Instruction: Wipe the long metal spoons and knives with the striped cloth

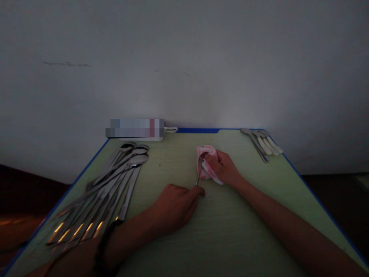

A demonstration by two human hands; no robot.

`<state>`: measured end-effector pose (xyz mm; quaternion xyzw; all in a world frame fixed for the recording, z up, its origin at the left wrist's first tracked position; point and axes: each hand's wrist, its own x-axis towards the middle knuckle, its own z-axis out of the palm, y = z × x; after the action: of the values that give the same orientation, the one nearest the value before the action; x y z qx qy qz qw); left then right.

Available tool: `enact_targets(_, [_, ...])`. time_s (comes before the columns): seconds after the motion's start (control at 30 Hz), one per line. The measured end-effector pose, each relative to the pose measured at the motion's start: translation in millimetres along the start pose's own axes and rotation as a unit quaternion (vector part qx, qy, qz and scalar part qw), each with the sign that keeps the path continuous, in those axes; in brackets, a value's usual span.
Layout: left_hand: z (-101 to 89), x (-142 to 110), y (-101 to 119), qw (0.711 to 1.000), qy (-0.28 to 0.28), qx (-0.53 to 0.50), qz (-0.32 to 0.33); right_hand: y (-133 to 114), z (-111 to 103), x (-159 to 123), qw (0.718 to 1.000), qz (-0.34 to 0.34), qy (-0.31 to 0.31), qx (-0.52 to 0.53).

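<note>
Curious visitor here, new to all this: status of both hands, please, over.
Left hand gripping spoon by its handle. Right hand holding pink-and-white cloth at its bowl. Nearest clutter: cutlery pile on the left, apart from spoon.

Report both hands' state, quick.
Left hand: closed on the handle of a spoon.
Right hand: closed, pressing a pink-and-white cloth against its bowl.

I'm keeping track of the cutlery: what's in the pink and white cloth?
A spoon has its bowl against the cloth, partly covered by the right hand; the left hand holds the handle. Anything under the cloth or within its folds is hidden.
</note>
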<state>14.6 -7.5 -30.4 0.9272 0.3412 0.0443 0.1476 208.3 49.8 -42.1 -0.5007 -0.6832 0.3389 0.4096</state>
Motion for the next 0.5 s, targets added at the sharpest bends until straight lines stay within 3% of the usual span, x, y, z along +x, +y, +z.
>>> enact_targets(0.33, [3.2,-0.7,-2.9,1.0,0.003,0.005,0.015,-1.6,0.3,-0.4,1.0,0.002,0.02,-0.021])
enact_targets(0.5, [2.7,-0.3,-3.5,1.0,-0.002,0.006,0.02,4.3,0.6,0.6,1.0,0.006,0.006,0.021])
